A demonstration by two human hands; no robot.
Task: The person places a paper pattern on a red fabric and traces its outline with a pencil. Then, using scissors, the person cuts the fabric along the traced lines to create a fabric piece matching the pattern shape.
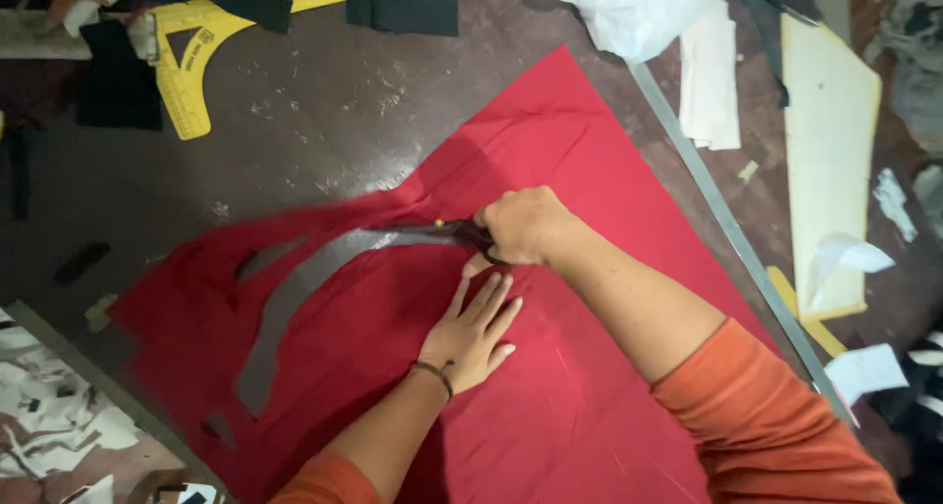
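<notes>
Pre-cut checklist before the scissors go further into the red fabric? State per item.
1. Right hand grips scissors: ok.
2. Left hand flat on red fabric, pinning it: ok.
3. Left fingertips away from the blades: not ok, right beside the scissors.
4. Fabric flat ahead of the cut: not ok, blurred and lifted at left.
5. Blades open or shut: cannot tell.
6. Yellow curved ruler away from the cut: ok.
</notes>
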